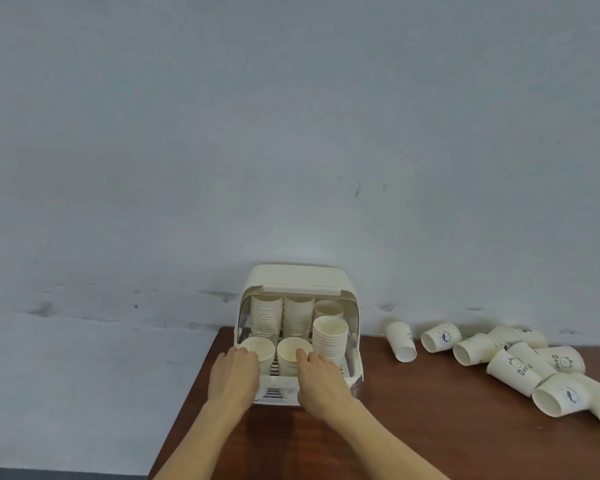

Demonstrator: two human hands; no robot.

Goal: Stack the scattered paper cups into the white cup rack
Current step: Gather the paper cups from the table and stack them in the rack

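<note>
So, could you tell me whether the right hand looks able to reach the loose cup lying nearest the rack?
Probably yes. The right hand is at the rack's front, and only bare table lies between it and that loose cup on its side.

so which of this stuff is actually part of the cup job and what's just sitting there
Part of the job:
- white cup rack, lid up, cup stacks inside
- front left stack, left hand on it
- front middle stack, right hand on it
- loose paper cups lying on their sides to the right

Just there:
- wooden table
- grey wall
</note>
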